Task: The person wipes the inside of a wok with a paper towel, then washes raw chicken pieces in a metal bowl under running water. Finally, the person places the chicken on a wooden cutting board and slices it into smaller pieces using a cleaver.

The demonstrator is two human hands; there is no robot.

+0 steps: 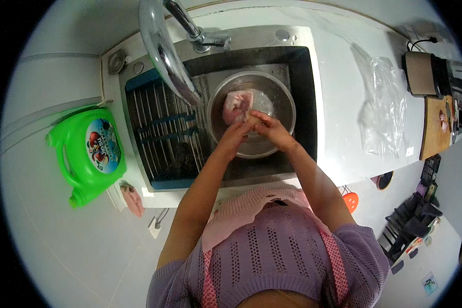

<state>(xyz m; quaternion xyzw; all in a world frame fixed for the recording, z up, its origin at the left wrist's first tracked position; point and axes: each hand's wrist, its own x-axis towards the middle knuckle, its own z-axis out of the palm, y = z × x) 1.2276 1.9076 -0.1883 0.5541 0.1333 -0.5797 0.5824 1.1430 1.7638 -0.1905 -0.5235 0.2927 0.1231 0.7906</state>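
Note:
A round stainless-steel basin [288, 133] sits in the sink [306, 115], with some water visible inside. A piece of raw meat [236, 106] lies at its left side. My left hand [234, 135] and my right hand [271, 129] meet over the basin, just below the meat. Between their fingers is a small pale, yellowish piece [254, 119], which I cannot identify more exactly. Both hands are closed around it, with my fingers partly hiding it. The chrome faucet [173, 69] arches over the sink, left of the basin.
A blue-edged drying rack [165, 127] spans the sink's left side. Left of the sink are a green detergent jug [88, 154] and a pink cloth [132, 200]. Right of it, a clear plastic bag [385, 107] lies on the counter, before a wooden cutting board [433, 127].

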